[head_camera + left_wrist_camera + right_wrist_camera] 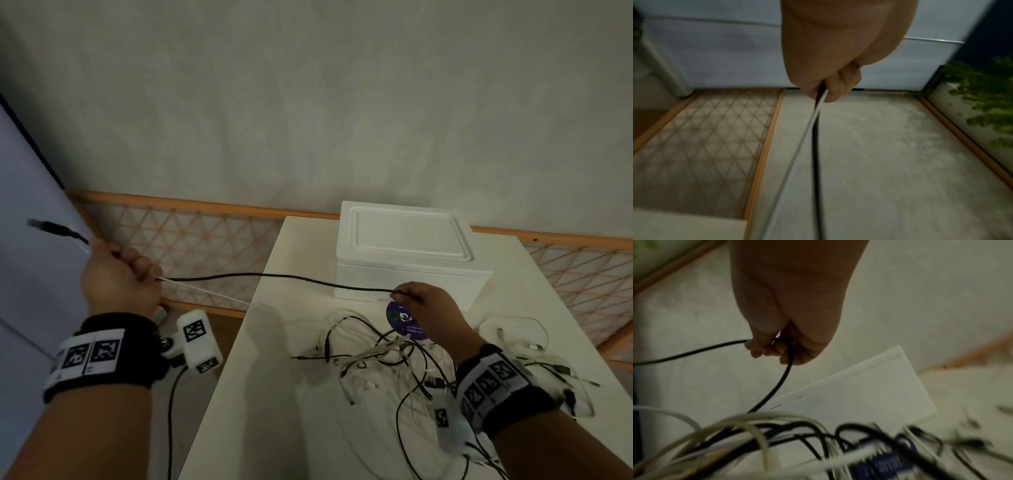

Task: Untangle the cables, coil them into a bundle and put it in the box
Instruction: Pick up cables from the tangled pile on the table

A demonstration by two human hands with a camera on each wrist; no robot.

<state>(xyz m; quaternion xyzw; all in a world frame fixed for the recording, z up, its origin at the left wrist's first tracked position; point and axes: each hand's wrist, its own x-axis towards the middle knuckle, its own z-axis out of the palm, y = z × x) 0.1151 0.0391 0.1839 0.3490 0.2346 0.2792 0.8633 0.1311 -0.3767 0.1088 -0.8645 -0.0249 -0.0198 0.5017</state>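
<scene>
A black cable [274, 276] stretches in the air between my two hands. My left hand [120, 277], off the table's left edge, grips the black cable together with a white cable [212, 292]; the black plug end [51, 228] sticks out past it. In the left wrist view both cables [817, 126] run out of the curled fingers [840, 84]. My right hand [424, 308] pinches the black cable [777, 386] above a tangle of black and white cables [387, 356] on the white table [260, 394]. A closed white foam box [407, 250] stands behind the tangle.
A round purple sticker or disc [400, 320] lies under my right hand. More loose white cable loops [513, 334] lie at the right. A wooden lattice rail [191, 233] runs behind the table. A black lead [171, 411] hangs from my left wrist camera.
</scene>
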